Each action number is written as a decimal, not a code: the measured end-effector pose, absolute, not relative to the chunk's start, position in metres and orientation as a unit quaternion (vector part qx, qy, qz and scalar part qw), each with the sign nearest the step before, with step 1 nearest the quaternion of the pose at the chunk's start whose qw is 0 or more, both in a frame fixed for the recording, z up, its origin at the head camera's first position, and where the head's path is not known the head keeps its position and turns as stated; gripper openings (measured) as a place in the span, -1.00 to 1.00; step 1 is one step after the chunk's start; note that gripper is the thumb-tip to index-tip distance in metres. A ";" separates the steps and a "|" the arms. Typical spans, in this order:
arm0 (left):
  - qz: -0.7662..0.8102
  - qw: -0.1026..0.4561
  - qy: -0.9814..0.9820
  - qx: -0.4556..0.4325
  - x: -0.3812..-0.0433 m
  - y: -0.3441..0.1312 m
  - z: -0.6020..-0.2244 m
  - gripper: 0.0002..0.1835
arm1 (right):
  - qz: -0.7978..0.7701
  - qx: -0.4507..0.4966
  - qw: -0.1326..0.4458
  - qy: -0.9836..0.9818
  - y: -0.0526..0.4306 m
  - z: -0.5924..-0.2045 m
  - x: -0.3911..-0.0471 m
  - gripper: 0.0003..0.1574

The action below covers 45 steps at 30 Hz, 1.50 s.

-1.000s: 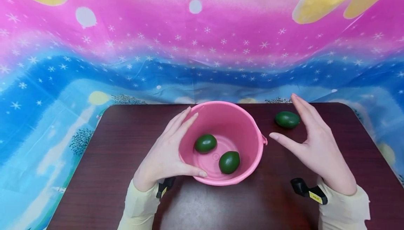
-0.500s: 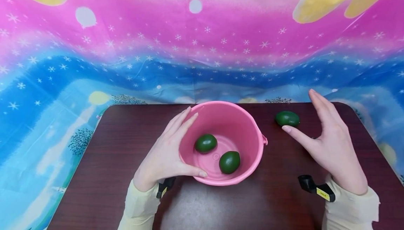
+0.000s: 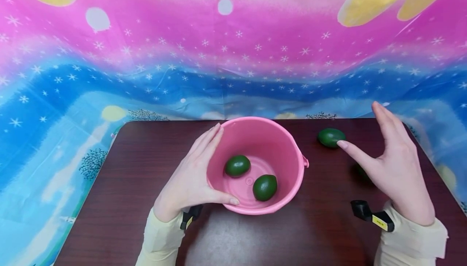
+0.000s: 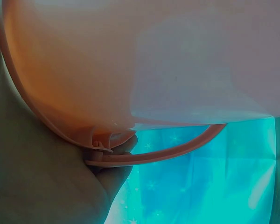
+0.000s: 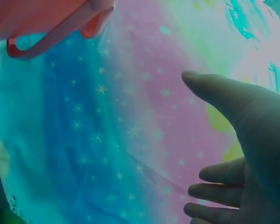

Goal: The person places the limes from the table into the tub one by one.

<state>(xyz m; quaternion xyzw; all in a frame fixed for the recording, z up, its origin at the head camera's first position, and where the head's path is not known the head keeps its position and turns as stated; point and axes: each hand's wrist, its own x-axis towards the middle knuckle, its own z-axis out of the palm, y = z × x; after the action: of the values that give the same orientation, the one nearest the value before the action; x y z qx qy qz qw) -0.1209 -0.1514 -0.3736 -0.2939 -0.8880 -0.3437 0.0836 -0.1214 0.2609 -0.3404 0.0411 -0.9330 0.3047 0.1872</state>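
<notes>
Steadying the pink bucket [image 3: 279, 148] falls to the left hand [image 3: 190, 177], its fingers grasping the rim; that hold should prevent sliding. The right hand [image 3: 399, 170] has its fingers spread and empty near a lime [image 3: 329, 137] on the surface [image 3: 146, 156], right of the bucket; thumb contact is unclear. Another lime [image 3: 359, 172], mostly hidden, shows beside the palm. Two limes [image 3: 238, 166] [image 3: 265, 187] lie inside the bucket. As limes may roll, bracketing one from both sides before pinching seems best.

Pink bucket [image 3: 262, 141]; green fruits [image 3: 237, 166]; reddish-brown table [image 3: 153, 156]; pink-blue snowflake-print backdrop [image 3: 219, 33]
</notes>
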 end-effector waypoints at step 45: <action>-0.343 0.078 -0.888 -0.297 -0.118 -0.153 -0.371 0.50 | 0.179 -0.040 -0.021 -0.983 0.322 -0.360 -0.130 0.43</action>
<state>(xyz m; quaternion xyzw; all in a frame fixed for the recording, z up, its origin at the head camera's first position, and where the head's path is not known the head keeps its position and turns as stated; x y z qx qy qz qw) -0.1181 -0.1532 -0.3709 -0.2969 -0.8877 -0.3431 0.0785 -0.1304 0.3217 -0.3604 -0.0400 -0.9828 0.1788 -0.0207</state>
